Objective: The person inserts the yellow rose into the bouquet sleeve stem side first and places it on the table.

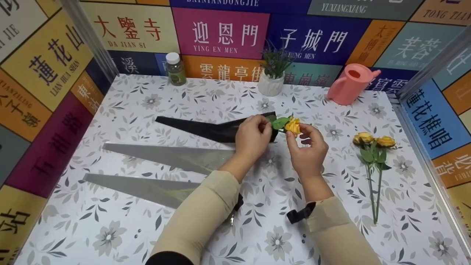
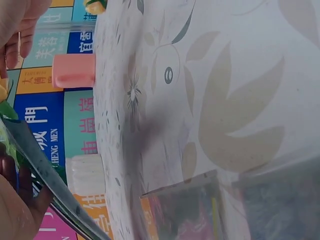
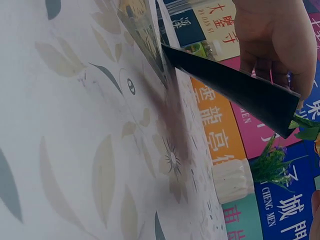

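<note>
In the head view the left hand [image 1: 253, 137] grips the wide end of a black tapered sleeve [image 1: 217, 130], which points left. A yellow rose [image 1: 293, 126] with green leaves [image 1: 280, 123] emerges at that end; its stem is hidden. The right hand [image 1: 310, 149] touches the bloom with thumb and fingers. The right wrist view shows the black sleeve [image 3: 230, 85] held off the table by the left hand [image 3: 275, 40]. In the left wrist view the left hand [image 2: 20, 205] is at the sleeve's opening, the right hand [image 2: 17, 30] above.
Two grey translucent sleeves [image 1: 165, 156] [image 1: 143, 187] lie at left and below the black one. Two yellow roses [image 1: 375, 154] lie at right. A lidded jar [image 1: 176, 71], a potted plant [image 1: 271, 82] and a pink watering can [image 1: 349, 86] stand along the back edge.
</note>
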Motion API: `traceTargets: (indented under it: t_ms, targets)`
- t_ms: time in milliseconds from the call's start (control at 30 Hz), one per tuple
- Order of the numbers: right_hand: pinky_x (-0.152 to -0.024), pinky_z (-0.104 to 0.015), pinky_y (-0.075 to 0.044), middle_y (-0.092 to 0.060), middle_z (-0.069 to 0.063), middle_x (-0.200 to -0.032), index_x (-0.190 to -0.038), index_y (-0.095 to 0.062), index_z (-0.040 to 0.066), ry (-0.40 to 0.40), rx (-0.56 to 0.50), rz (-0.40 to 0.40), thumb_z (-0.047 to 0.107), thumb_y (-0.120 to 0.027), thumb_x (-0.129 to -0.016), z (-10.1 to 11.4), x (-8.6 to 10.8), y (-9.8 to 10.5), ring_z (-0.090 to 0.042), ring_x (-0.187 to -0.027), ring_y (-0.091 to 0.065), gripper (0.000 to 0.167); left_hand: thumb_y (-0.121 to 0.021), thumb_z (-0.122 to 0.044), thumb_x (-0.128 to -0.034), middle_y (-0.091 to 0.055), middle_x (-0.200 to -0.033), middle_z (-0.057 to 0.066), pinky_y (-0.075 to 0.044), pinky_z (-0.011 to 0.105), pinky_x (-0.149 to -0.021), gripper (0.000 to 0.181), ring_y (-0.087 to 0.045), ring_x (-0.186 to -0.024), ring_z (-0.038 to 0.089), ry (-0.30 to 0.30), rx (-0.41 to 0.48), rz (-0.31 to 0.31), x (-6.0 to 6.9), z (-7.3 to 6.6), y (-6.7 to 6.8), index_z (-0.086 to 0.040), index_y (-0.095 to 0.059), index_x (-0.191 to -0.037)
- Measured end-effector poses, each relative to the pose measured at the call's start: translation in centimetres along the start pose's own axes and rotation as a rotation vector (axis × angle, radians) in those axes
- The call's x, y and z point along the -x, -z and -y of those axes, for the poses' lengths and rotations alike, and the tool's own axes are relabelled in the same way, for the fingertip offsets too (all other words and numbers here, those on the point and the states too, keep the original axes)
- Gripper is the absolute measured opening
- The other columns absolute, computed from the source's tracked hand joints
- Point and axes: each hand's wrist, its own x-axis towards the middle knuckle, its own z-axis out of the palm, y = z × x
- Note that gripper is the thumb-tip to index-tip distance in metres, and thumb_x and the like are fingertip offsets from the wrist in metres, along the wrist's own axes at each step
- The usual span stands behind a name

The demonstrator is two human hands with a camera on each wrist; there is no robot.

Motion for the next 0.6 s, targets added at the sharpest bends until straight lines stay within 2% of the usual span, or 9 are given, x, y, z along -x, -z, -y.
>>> traceTargets:
  t_ms: [133, 267, 433, 600]
  targets:
    - [-0.067, -0.028, -0.049, -0.075, -0.023, -0.092, -0.105, -0.072, -0.011, 0.021, 0.005, 0.011, -0.010, -0.085, -0.079, 0.1, 0.2, -0.1, -0.030, -0.073, -0.063, 0.028, -0.073, -0.018, -0.0972, -0.067, -0.092, 0.000, -0.052, 0.030, -0.079, 0.008, -0.063, -0.084, 0.017, -0.018, 0.012, 0.008, 0.0, 0.0, -0.1, -0.011, -0.075, -0.094]
    - [-0.067, -0.027, -0.049, -0.076, -0.018, -0.095, -0.107, -0.074, -0.006, 0.022, 0.003, 0.042, -0.004, -0.088, -0.080, -0.8, 0.4, -0.1, -0.035, -0.074, -0.064, 0.031, -0.073, -0.018, -0.0974, -0.067, -0.097, 0.002, -0.053, 0.031, -0.083, 0.008, -0.065, -0.088, 0.019, -0.030, -0.013, 0.011, 0.0, 0.0, 0.0, -0.011, -0.075, -0.095]
    - [-0.069, -0.021, -0.049, -0.078, -0.013, -0.097, -0.110, -0.075, -0.002, 0.027, 0.000, 0.068, 0.003, -0.090, -0.082, -1.3, 0.5, -0.1, -0.026, -0.076, -0.064, 0.031, -0.072, -0.020, -0.0987, -0.070, -0.101, 0.000, -0.053, 0.032, -0.086, 0.009, -0.066, -0.094, 0.018, -0.022, -0.036, 0.025, 0.0, -0.3, 0.1, -0.012, -0.076, -0.096]
    - [-0.069, -0.021, -0.050, -0.078, -0.014, -0.099, -0.113, -0.075, -0.002, 0.022, -0.008, 0.092, 0.006, -0.089, -0.085, -1.1, 0.5, -0.2, -0.030, -0.076, -0.067, 0.032, -0.071, -0.021, -0.1000, -0.072, -0.103, 0.000, -0.054, 0.033, -0.088, 0.011, -0.067, -0.099, 0.019, -0.022, -0.054, 0.039, 0.2, -0.4, 0.0, -0.012, -0.077, -0.097]
